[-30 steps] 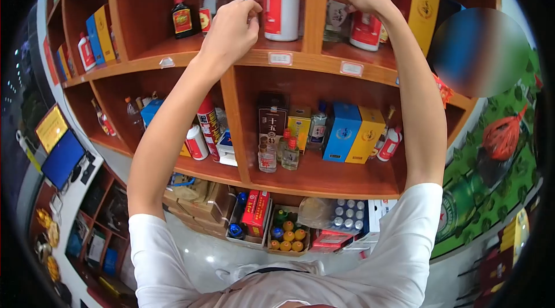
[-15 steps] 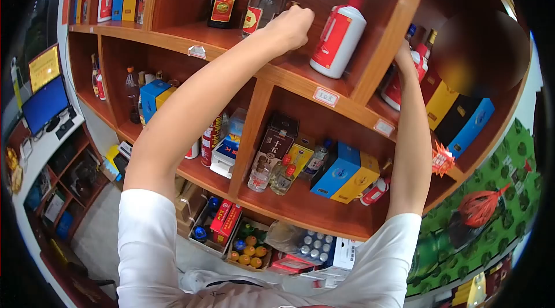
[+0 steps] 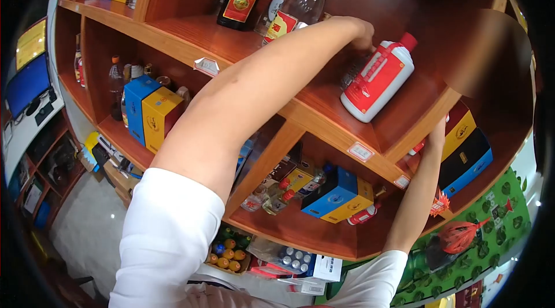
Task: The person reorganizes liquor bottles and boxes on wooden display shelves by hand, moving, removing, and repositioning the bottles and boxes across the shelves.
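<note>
My left hand [image 3: 362,34] reaches deep into the upper shelf compartment, wrist bent and fingers curled down, closed; what is in them is hidden. Just below it, a small clear glass bottle [image 3: 349,72] shows partly behind a white bottle [image 3: 378,81] with a red cap and label. Left of my forearm stand a tall clear bottle [image 3: 304,2] and a dark red-capped bottle [image 3: 239,4]. My right hand [image 3: 442,125] is inside the compartment to the right, mostly hidden by the divider. Its fingers do not show; a red-and-white item [image 3: 417,147] is beside it.
The wooden shelf [image 3: 324,112] has upright dividers and a front edge with price tags. Below stand a blue-and-yellow box [image 3: 337,193] and several small bottles. Dark, yellow and blue boxes [image 3: 464,152] fill the right compartment. Crates with cans [image 3: 295,259] are on the floor.
The view has moved closer and turned. My left hand has reached further right and deeper, near the white bottle. My right hand has slipped further behind the divider.
</note>
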### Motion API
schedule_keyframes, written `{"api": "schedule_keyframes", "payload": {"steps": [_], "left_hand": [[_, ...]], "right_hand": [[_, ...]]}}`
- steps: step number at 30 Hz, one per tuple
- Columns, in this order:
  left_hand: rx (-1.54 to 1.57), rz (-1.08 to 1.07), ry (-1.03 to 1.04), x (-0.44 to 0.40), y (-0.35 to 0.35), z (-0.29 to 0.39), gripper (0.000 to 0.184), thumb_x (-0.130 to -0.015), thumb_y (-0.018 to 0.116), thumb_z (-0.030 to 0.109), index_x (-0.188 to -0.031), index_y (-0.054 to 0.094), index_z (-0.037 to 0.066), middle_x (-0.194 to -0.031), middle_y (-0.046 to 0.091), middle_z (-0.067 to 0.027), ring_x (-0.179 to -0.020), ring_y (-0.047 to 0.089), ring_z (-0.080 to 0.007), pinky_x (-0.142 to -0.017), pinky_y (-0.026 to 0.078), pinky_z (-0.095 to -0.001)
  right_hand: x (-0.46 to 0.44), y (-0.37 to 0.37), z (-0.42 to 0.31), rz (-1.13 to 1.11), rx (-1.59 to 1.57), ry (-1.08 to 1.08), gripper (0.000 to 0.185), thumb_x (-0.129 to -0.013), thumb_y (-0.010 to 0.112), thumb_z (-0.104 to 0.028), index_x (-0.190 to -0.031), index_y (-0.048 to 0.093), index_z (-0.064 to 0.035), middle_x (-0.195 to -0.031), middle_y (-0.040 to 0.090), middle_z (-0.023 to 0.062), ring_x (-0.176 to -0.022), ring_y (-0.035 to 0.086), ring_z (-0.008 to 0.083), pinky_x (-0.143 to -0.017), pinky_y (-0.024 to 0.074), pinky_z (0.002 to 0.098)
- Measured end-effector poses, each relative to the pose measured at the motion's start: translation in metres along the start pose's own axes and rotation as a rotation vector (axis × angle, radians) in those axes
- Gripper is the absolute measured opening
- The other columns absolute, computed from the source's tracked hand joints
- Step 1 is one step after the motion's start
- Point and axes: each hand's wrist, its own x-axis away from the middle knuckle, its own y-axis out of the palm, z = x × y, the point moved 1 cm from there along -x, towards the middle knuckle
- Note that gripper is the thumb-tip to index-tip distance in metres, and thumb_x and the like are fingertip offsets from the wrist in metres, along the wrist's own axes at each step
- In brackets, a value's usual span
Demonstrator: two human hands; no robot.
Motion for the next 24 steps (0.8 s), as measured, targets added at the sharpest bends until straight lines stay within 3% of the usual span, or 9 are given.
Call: {"api": "schedule_keyframes", "payload": {"steps": [1,5,8,9,12,13,16,24], "left_hand": [[0.059,0.01,0.009,-0.003,0.002,-0.002,0.068,-0.097,0.057,0.055,-0.134,0.06,-0.002,-0.135,0.062,-0.0238,-0.127,0.059,-0.0368,-0.106,0.046,-0.0433],[0.241,0.126,0.039,-0.01,0.028,-0.007,0.062,-0.102,0.049,0.05,-0.132,0.062,-0.002,-0.132,0.063,-0.0258,-0.125,0.059,-0.0381,-0.105,0.046,-0.0442],[0.294,0.192,0.149,-0.018,0.031,-0.007,0.06,-0.101,0.05,0.048,-0.131,0.062,-0.003,-0.129,0.064,-0.0267,-0.124,0.06,-0.0386,-0.104,0.046,-0.0448],[0.35,0.182,0.082,-0.022,0.032,-0.004,0.054,-0.101,0.049,0.043,-0.13,0.064,-0.001,-0.133,0.063,-0.0241,-0.124,0.06,-0.0374,-0.103,0.048,-0.0443],[0.44,0.228,0.153,-0.027,0.038,0.002,0.047,-0.101,0.049,0.037,-0.13,0.066,0.005,-0.138,0.061,-0.0197,-0.125,0.06,-0.0355,-0.102,0.049,-0.0434],[0.376,0.095,0.142,-0.017,0.03,0.007,0.043,-0.098,0.049,0.032,-0.132,0.066,0.01,-0.141,0.06,-0.0155,-0.125,0.06,-0.0334,-0.102,0.05,-0.0429],[0.316,0.001,0.099,-0.013,0.025,0.01,0.043,-0.096,0.05,0.031,-0.132,0.066,0.013,-0.138,0.063,-0.0143,-0.124,0.061,-0.0325,-0.102,0.05,-0.0428],[0.371,0.0,0.089,0.001,0.021,0.005,0.038,-0.091,0.061,0.028,-0.123,0.07,0.009,-0.126,0.069,-0.0146,-0.114,0.065,-0.0294,-0.096,0.051,-0.0398]], "right_hand": [[0.001,-0.003,-0.002,0.011,0.002,0.004,0.037,-0.092,0.065,-0.027,-0.121,0.065,-0.0041,-0.113,0.068,0.0238,-0.11,0.064,0.0347,-0.086,0.0541,0.0409],[0.002,-0.016,-0.01,0.066,0.011,0.007,0.037,-0.092,0.065,-0.027,-0.12,0.065,-0.004,-0.112,0.068,0.0228,-0.109,0.064,0.0335,-0.085,0.0539,0.0405],[0.001,-0.02,-0.015,0.1,0.018,0.01,0.036,-0.092,0.065,-0.027,-0.12,0.065,-0.0039,-0.111,0.068,0.0221,-0.108,0.064,0.0327,-0.085,0.0538,0.0401],[0.005,-0.019,-0.016,0.106,0.028,0.006,0.036,-0.092,0.065,-0.027,-0.12,0.065,-0.0039,-0.111,0.068,0.0219,-0.107,0.064,0.0324,-0.084,0.0538,0.04],[0.008,-0.022,-0.02,0.133,0.036,0.004,0.035,-0.092,0.065,-0.027,-0.119,0.065,-0.0038,-0.11,0.068,0.0212,-0.106,0.064,0.0316,-0.084,0.0537,0.0397],[0.007,-0.022,-0.021,0.14,0.041,0.004,0.035,-0.092,0.065,-0.026,-0.119,0.065,-0.0037,-0.11,0.068,0.021,-0.106,0.064,0.0313,-0.084,0.0536,0.0395],[0.008,-0.022,-0.026,0.157,0.048,0.002,0.034,-0.093,0.064,-0.026,-0.119,0.065,-0.0037,-0.109,0.068,0.0203,-0.105,0.064,0.0304,-0.083,0.0535,0.0392],[0.009,-0.02,-0.037,0.187,0.047,-0.006,0.033,-0.093,0.064,-0.026,-0.117,0.065,-0.0034,-0.107,0.068,0.0184,-0.103,0.063,0.0282,-0.082,0.0532,0.0383]]}}
